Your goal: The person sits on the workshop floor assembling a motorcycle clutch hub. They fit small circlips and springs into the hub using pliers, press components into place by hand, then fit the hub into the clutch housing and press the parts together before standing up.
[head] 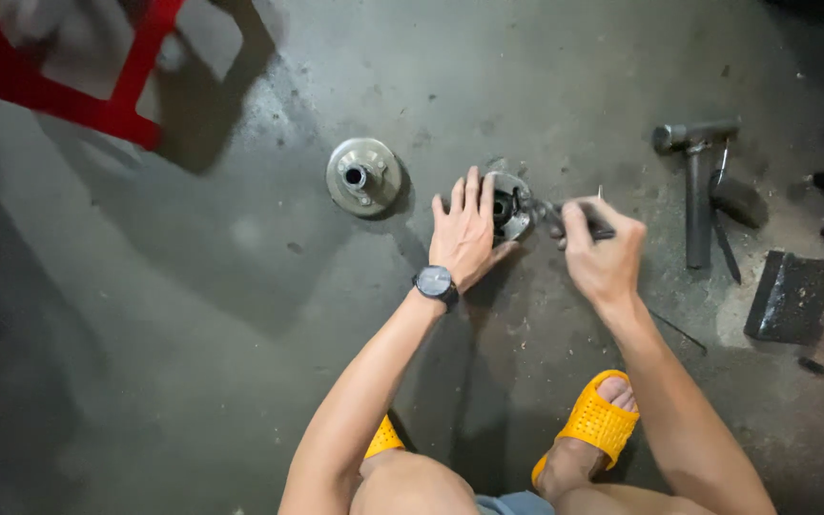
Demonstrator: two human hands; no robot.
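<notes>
On the grey concrete floor (pixel 193 315), the left hand (pixel 464 234) lies flat with fingers spread, pressing on a round metal part (pixel 512 205) in front of the squatting person. The right hand (pixel 605 250) is closed around a dark slim tool (pixel 565 215) whose tip reaches the part's right side. A second round metal disc (pixel 364 176) sits apart to the left. A T-shaped metal tool (pixel 698 181) lies well off to the right, near a dark flat block (pixel 792 298). A red stool (pixel 78 76) stands at upper left.
</notes>
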